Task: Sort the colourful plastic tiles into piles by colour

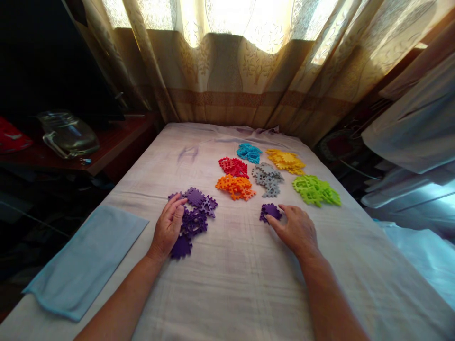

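Observation:
A loose pile of purple interlocking plastic pieces (195,222) lies on the cloth at centre left. My left hand (168,227) rests along the pile's left side, fingers stretched out and holding nothing. To the right, a separate purple interlocking piece (270,212) lies flat or nearly flat on the cloth. My right hand (295,228) has its thumb and index finger on that piece's right edge. Behind are piles of similar pieces: orange (235,187), red (232,166), grey (267,179), blue (249,153), yellow (286,161) and lime green (316,190).
A pale cloth (241,284) covers the work surface. On its left edge lies a folded light blue cloth (88,260). Farther left, a glass jug (67,135) stands on a dark red table (110,151). Curtains (220,71) hang behind the far edge.

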`<state>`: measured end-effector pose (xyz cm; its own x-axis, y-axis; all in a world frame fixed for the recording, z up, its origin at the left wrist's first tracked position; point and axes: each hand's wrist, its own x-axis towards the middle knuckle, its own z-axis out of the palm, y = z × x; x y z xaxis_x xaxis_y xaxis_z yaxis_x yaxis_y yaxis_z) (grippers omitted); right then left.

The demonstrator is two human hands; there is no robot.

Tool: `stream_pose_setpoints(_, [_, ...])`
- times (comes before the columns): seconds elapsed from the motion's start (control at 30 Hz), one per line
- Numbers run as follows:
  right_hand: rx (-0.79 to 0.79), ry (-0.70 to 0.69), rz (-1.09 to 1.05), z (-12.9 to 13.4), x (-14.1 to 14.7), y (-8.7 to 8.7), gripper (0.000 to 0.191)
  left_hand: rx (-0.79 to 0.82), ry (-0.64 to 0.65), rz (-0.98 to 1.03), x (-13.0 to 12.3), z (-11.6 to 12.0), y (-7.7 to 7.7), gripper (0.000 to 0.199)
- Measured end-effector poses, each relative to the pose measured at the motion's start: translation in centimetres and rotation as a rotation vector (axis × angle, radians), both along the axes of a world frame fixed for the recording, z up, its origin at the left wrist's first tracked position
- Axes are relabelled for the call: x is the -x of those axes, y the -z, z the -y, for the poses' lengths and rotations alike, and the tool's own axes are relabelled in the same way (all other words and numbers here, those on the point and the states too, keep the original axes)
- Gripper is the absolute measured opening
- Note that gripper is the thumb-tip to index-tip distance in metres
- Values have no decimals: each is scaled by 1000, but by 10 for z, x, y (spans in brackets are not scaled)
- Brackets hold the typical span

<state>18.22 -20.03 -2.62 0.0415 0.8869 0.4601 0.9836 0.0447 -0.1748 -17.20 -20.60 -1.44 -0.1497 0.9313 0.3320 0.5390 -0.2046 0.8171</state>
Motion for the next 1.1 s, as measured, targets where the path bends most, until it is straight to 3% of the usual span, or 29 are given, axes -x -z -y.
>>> stream_pose_setpoints(0.17, [-118, -235, -123, 6, 52, -11, 27, 0, -17, 57, -8, -2, 1, 52])
stream_pose_setpoints(0.37, [47, -646, -80, 17, 132, -23, 38, -1, -32, 141, -12, -3, -1, 53])
stream_pose_setpoints(0.43, [62, -711, -49, 18, 147, -23, 38, 8, -60, 204, -11, -3, -1, 52])
stream_pose_setpoints(0.6, [0, -733, -65, 19, 162, -15, 16, 3, -131, 309, -6, -7, 0, 52])
stream_pose_setpoints(0.8, [-109, -647, -171, 13, 139, -18, 21, -35, -189, 325, 7, -15, 9, 51])
stream_pose_setpoints(1.1, [-193, -88, -160, -19, 18, -12, 19, -72, -190, 318, 17, -22, 22, 49])
